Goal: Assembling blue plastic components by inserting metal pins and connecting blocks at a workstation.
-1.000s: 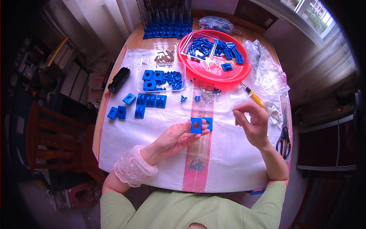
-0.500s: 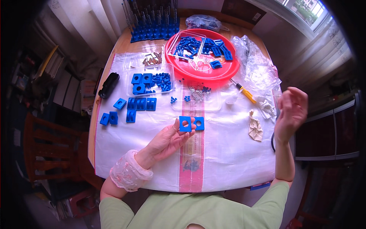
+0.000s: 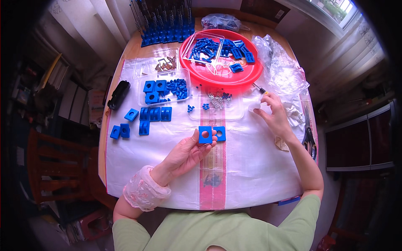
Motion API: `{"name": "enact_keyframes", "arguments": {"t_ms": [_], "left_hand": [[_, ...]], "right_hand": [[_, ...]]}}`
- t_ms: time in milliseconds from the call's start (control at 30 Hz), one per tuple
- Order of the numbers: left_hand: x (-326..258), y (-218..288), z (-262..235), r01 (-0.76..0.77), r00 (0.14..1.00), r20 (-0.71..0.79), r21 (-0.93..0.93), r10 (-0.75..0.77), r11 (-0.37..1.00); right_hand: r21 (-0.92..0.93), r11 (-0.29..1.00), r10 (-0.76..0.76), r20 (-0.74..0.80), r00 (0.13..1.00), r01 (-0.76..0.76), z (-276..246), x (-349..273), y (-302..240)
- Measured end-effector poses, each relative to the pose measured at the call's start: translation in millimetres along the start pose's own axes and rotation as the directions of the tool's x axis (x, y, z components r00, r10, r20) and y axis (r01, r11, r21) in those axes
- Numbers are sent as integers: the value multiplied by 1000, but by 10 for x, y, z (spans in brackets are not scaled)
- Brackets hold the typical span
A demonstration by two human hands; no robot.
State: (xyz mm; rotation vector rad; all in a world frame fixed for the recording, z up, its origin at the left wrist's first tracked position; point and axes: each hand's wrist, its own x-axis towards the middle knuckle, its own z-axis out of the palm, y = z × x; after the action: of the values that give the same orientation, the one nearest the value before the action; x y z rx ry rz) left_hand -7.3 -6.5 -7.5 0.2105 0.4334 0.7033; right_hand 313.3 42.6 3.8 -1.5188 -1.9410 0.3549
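Observation:
A flat blue square block with a round hole (image 3: 205, 135) is held upright between the thumb and fingers of my left hand (image 3: 188, 150), near the middle of the table. Just right of those fingertips lies a similar blue block (image 3: 220, 133) on the cloth. My right hand (image 3: 274, 115) is over the right side, thumb and index finger spread beside a small whitish translucent piece (image 3: 252, 105); its exact kind is unclear. The yellow-handled screwdriver (image 3: 260, 89) is mostly hidden behind that hand, only its shaft and upper end showing.
Clear trays hold blue parts (image 3: 176, 88), metal pins (image 3: 166, 64) and small white nuts (image 3: 219, 100). A red basin (image 3: 201, 78) stands behind. More blue blocks (image 3: 155, 114) lie at left, near a black case (image 3: 119, 95). Scissors (image 3: 309, 142) and plastic bags (image 3: 280, 69) are at right.
My right hand has come down and inward from the right edge to the whitish piece, uncovering the scissors and covering most of the screwdriver. My left hand keeps hold of its block.

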Motion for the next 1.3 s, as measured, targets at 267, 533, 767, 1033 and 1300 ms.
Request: {"name": "enact_keyframes", "arguments": {"t_ms": [267, 533, 767, 1033, 1300], "left_hand": [[-23, 5, -20, 49, 998, -53, 144, -42, 988], [23, -9, -130, 10, 999, 37, 33, -11, 999], [23, -18, -98, -15, 998, -65, 25, 17, 1000], [37, -40, -132, 11, 1000, -28, 40, -10, 999], [32, -51, -146, -9, 1000, -26, 101, 12, 995]], "right_hand": [[661, 719, 169, 135, 976, -216, -225, -245, -522], [796, 492, 204, 288, 936, -352, 75, -612, -419], [908, 193, 320, 301, 898, -373, 203, -665, -343], [905, 251, 380, 235, 895, -344, 248, -672, -403], [889, 333, 398, 169, 902, -314, 203, -689, -507]]}}
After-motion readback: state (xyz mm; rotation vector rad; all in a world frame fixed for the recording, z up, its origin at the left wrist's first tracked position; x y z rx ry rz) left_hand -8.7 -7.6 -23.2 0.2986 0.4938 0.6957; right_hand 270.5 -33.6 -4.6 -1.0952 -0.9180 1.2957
